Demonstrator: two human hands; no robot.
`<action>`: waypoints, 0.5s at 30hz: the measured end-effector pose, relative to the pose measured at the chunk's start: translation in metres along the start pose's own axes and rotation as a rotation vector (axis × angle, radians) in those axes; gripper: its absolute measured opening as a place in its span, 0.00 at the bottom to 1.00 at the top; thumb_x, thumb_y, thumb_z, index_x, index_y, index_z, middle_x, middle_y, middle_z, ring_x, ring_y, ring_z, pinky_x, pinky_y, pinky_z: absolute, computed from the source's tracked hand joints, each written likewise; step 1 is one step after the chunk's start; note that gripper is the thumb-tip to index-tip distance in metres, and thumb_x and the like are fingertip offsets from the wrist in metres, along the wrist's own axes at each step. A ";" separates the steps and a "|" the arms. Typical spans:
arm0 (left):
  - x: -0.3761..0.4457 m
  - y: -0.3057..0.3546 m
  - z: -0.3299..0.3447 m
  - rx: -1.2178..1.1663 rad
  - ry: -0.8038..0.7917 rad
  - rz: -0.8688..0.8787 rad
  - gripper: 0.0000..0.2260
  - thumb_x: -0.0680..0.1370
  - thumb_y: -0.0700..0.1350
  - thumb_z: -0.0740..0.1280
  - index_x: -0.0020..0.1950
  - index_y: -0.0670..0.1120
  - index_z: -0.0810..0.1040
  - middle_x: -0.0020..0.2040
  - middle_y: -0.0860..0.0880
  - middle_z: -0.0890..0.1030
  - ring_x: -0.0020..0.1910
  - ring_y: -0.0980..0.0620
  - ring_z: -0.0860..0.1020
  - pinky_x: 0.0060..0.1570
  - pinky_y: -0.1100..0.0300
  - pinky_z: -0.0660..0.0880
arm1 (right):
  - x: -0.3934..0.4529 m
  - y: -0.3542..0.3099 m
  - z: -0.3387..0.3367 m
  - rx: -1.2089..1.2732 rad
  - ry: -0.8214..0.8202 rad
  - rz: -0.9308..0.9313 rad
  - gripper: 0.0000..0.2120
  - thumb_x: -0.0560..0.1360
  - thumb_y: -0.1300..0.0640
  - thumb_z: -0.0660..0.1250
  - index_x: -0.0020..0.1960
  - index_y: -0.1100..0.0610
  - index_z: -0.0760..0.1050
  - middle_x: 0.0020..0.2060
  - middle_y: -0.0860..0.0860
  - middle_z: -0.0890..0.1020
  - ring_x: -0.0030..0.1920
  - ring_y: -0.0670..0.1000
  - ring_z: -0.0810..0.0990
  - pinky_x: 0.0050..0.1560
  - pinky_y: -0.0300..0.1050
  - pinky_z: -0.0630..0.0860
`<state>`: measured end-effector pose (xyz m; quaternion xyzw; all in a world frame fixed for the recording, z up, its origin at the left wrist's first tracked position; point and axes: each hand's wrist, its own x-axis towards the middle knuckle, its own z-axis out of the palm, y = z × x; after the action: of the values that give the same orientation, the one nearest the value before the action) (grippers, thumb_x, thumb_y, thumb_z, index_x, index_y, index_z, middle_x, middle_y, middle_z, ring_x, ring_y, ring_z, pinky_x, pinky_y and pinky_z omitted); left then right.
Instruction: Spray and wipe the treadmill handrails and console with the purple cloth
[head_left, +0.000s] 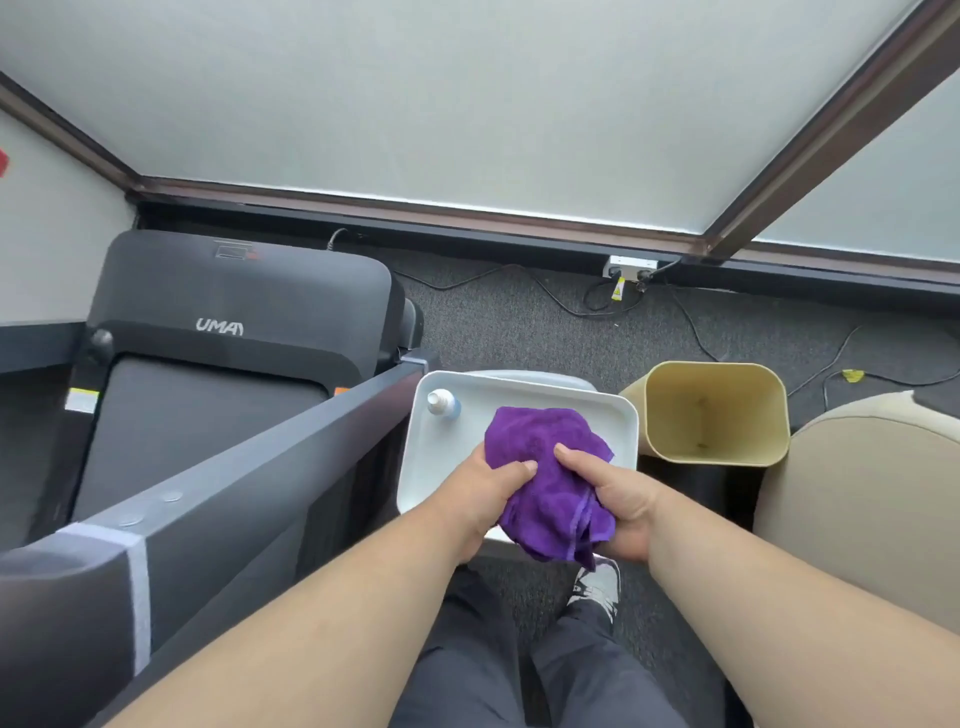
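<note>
Purple terry cloth (550, 483), bunched, is held over the near part of a white rectangular plastic tray (415, 467), gripped by both bare hands: left hand (488, 493) with its thumb pressed on top, right hand (618, 499) curled around the lower folds. A small clear bottle with a white cap (441, 402) stands upright in the tray's far-left corner. Just left runs the black treadmill's (228, 317) dark grey handrail (249, 462); a tan plastic bin (711, 410) stands right of the tray.
</note>
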<state>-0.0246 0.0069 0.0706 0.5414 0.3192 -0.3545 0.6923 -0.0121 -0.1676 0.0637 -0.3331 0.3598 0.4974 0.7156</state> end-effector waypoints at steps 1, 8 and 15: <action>0.000 0.000 -0.004 0.069 0.051 0.032 0.15 0.78 0.45 0.70 0.64 0.50 0.75 0.56 0.46 0.84 0.53 0.48 0.84 0.53 0.53 0.81 | 0.003 0.000 0.005 0.010 0.028 -0.034 0.20 0.74 0.52 0.71 0.61 0.64 0.80 0.60 0.65 0.80 0.60 0.64 0.81 0.57 0.61 0.79; 0.037 -0.006 -0.053 0.515 0.750 0.316 0.29 0.77 0.57 0.69 0.72 0.55 0.59 0.69 0.49 0.70 0.63 0.48 0.73 0.62 0.51 0.72 | 0.051 0.006 0.009 -0.072 0.306 -0.213 0.16 0.75 0.54 0.72 0.60 0.60 0.77 0.49 0.61 0.85 0.49 0.61 0.85 0.61 0.61 0.77; 0.096 -0.001 -0.072 0.820 0.704 0.358 0.32 0.78 0.48 0.70 0.77 0.54 0.57 0.68 0.51 0.73 0.61 0.48 0.75 0.59 0.55 0.70 | 0.063 0.021 0.005 -0.040 0.298 -0.208 0.17 0.74 0.53 0.72 0.59 0.60 0.78 0.51 0.61 0.85 0.50 0.61 0.85 0.57 0.58 0.79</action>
<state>0.0226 0.0626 -0.0248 0.8971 0.2703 -0.1247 0.3266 -0.0153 -0.1279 0.0106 -0.4529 0.4155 0.3729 0.6951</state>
